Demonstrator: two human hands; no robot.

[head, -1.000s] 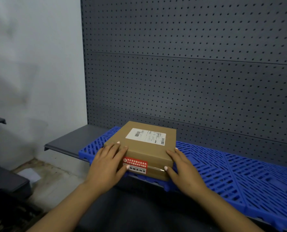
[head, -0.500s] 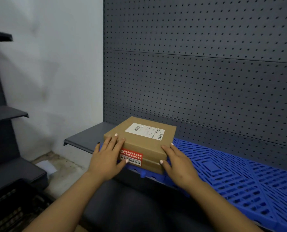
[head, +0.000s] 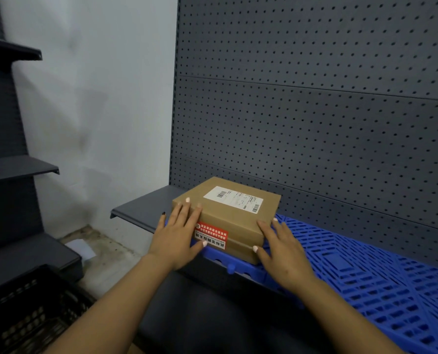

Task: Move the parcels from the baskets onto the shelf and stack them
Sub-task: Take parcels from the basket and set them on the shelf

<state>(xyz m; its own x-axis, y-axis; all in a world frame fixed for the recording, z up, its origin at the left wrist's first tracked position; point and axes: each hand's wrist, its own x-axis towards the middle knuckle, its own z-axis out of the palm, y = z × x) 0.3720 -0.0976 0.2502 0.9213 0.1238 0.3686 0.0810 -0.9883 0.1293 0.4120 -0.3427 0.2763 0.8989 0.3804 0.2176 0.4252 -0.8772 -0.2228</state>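
While we press both palms against it, the brown cardboard parcel (head: 234,218) sits at the left end of the blue slatted mat (head: 381,284) on the grey shelf (head: 146,212), close to the pegboard back panel (head: 315,111). It is a low, flat box with a white barcoded shipping label (head: 234,199) on top and a red sticker (head: 211,235) wrapped over its near edge.

Our left hand (head: 178,238) lies flat and spread on the near left corner, fingers on top, thumb on the front face. Our right hand (head: 280,247) is open too, cupping the near right corner. Neither hand is curled shut.

Bare shelf lies left of the box, and a long stretch of mat runs free to its right. The parcel's near edge reaches the shelf's front lip.

Its long axis runs along the shelf, slightly skewed to the back panel.
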